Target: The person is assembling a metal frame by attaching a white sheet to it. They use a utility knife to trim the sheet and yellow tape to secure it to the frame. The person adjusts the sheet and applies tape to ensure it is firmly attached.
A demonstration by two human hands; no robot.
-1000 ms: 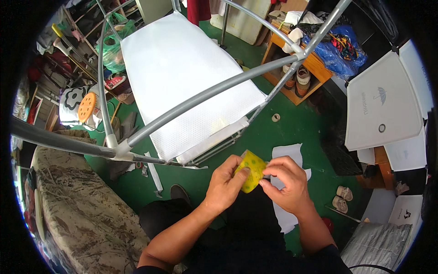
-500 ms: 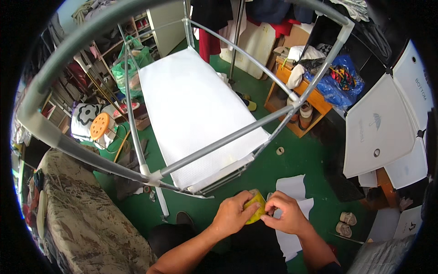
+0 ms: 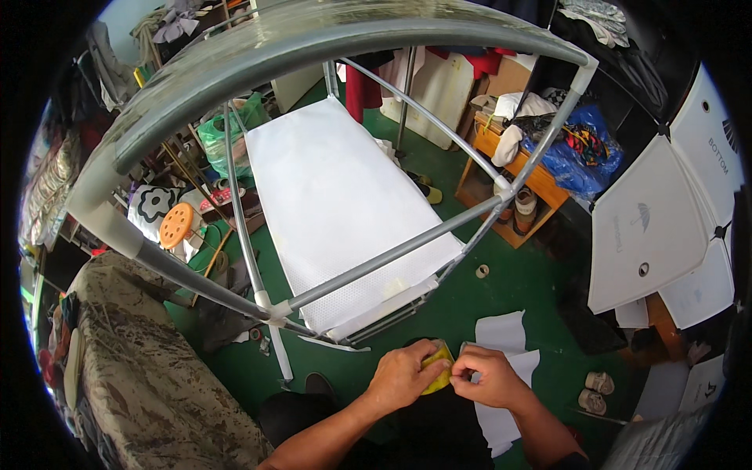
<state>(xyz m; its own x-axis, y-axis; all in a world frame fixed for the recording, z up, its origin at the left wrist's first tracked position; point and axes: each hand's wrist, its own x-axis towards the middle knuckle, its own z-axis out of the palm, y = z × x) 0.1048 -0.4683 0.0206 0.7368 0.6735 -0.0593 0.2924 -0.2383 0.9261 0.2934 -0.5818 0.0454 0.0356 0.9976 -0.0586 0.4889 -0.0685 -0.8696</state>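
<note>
My left hand point(image 3: 401, 376) is closed around a yellow roll of tape point(image 3: 439, 368), low in front of my lap. Close against the roll's right side, my right hand point(image 3: 487, 377) has its thumb and fingers pinched together; whatever lies between them is too small to make out. Beyond both hands stands a grey tubular frame point(image 3: 392, 270) with pale plastic corner joints. Low within it lies a white panel point(image 3: 348, 196) with a dotted near end. White paper sheets point(image 3: 501, 333) lie on the floor by my right hand.
A camouflage-covered piece of furniture point(image 3: 149, 368) stands at the left. Farther right are a wooden shelf point(image 3: 540, 184) with a blue bag point(image 3: 576, 153) on top, and white panels point(image 3: 650, 227). A small tape roll point(image 3: 482, 271) and shoes point(image 3: 597, 392) lie on the green floor.
The view has shifted, and a clear sheet over the top of the frame now shows. My right fingers have closed into a tighter pinch beside the roll; my left hand keeps its hold.
</note>
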